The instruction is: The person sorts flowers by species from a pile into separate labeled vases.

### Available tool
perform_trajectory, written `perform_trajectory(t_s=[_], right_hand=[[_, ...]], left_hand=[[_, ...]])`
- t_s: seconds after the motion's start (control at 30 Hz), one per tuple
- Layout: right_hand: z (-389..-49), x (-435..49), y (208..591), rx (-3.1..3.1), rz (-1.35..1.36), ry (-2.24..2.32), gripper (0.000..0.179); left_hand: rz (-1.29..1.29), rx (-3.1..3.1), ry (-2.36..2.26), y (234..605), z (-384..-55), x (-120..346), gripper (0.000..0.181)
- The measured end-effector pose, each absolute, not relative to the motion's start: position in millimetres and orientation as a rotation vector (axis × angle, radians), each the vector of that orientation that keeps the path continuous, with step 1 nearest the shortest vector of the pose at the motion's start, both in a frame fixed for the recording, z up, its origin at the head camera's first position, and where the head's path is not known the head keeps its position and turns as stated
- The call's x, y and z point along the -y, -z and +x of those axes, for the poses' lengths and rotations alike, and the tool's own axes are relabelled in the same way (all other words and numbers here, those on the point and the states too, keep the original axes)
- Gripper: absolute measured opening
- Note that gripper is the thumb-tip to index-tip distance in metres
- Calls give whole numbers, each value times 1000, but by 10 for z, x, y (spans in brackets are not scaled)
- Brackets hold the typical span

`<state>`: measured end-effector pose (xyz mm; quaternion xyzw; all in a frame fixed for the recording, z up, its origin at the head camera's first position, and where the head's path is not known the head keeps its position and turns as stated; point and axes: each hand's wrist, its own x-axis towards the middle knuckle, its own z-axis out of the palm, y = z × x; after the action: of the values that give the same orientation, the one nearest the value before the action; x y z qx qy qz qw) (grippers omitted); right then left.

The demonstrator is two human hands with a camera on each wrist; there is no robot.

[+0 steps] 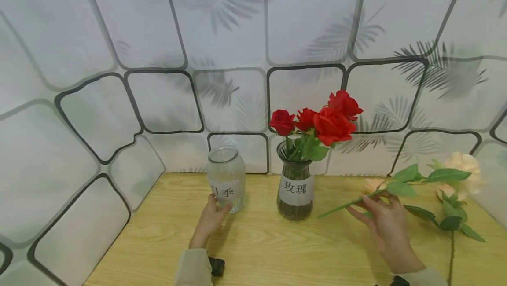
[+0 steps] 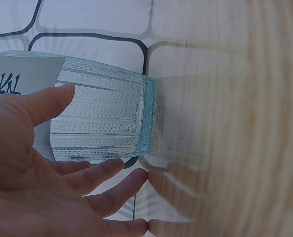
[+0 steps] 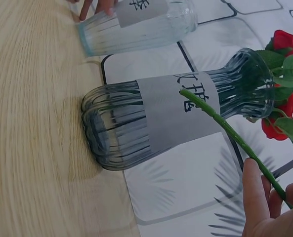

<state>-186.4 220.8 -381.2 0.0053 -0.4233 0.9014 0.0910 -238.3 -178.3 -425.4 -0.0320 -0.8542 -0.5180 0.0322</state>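
A clear glass vase with a white paper label stands upright on the table. My left hand is at its lower front left, the thumb over the front in the left wrist view and the other fingers spread fairly straight beside it. My right hand pinches the green stem of a pale peach artificial flower between thumb and fingers. Its cut end points left, towards the grey glass vase, apart from it in the head view. Red roses stand in that labelled grey vase.
Another peach flower's stem and leaves are at the right of the wooden table; which bloom belongs to which stem is hard to tell. A patterned cloth backdrop rises behind the vases and along the left side.
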Motion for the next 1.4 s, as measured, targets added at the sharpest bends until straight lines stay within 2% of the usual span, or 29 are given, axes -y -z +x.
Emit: perform_trajectory(t_s=[0.37, 1.4], right_hand=[[-1892, -2019, 3762, 1310, 23, -2641, 17], [-1937, -1440, 3635, 1140, 22, -2618, 21]], left_hand=[[-89, 2634, 1601, 4266, -2359, 1800, 74], [-86, 2631, 1627, 4248, -2369, 1795, 74]])
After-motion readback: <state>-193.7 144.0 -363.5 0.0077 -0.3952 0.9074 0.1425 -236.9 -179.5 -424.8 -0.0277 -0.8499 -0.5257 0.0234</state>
